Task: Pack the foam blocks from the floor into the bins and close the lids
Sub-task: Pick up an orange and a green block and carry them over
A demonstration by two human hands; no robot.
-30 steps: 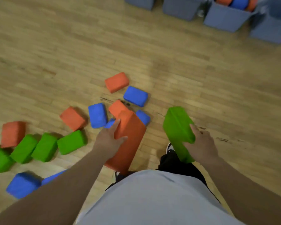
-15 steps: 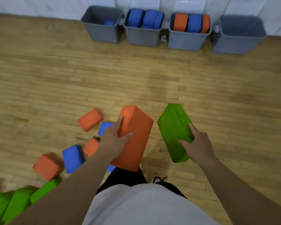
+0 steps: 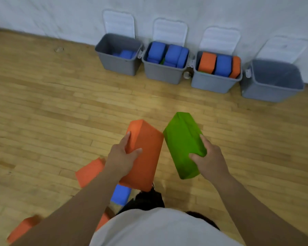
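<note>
My left hand [image 3: 122, 158] grips a large orange foam block [image 3: 146, 153] held in the air, thumb on its top face. Beside it my right hand [image 3: 209, 160] grips a green foam block [image 3: 182, 141]; the two blocks nearly touch. Several grey bins stand open along the far wall: the leftmost bin [image 3: 118, 63] holds blue blocks low inside, the second bin [image 3: 163, 72] is packed with blue blocks, the third bin [image 3: 215, 82] holds orange and blue blocks, and the rightmost bin [image 3: 270, 93] looks bare inside. Their white lids [image 3: 170, 30] lean back against the wall.
Loose blocks lie on the wooden floor near my feet: an orange block [image 3: 89, 172], a blue block [image 3: 120, 194] and another orange block [image 3: 22, 229] at the lower left. Open wooden floor [image 3: 78, 107] stretches between me and the bins.
The view has tilted up and moved toward the wall: the bins and their lids are now fully in sight, and most floor blocks have slipped out of view behind me. Both hands still hold their blocks.
</note>
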